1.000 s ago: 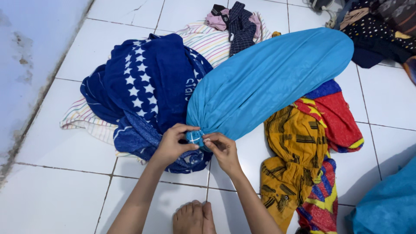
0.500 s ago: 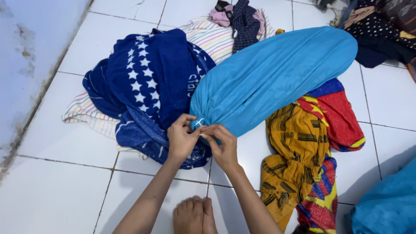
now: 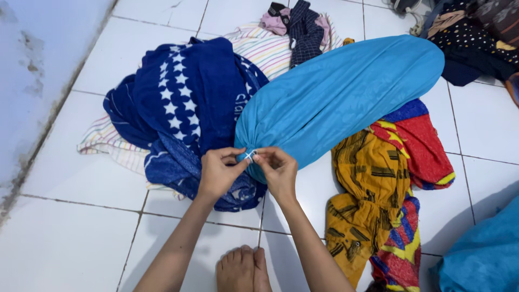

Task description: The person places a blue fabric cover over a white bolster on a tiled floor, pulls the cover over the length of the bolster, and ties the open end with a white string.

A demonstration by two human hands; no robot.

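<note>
Left hand (image 3: 219, 172) and right hand (image 3: 278, 172) both in a pinching grip on the white tie (image 3: 249, 156) at the gathered neck of the stuffed light-blue cloth bundle (image 3: 335, 97), bundle lying on the white tiled floor (image 3: 70, 232) atop a dark blue starred cloth (image 3: 178, 103), yellow patterned cloth (image 3: 367, 184) just beside it

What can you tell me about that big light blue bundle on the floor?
The light blue bundle is a long, stuffed, pillow-like shape in smooth woven-looking cloth, lying slantwise over other clothes on the white tiled floor. Its near end is gathered into pleats, where the left hand and right hand pinch a thin white tie.
</note>
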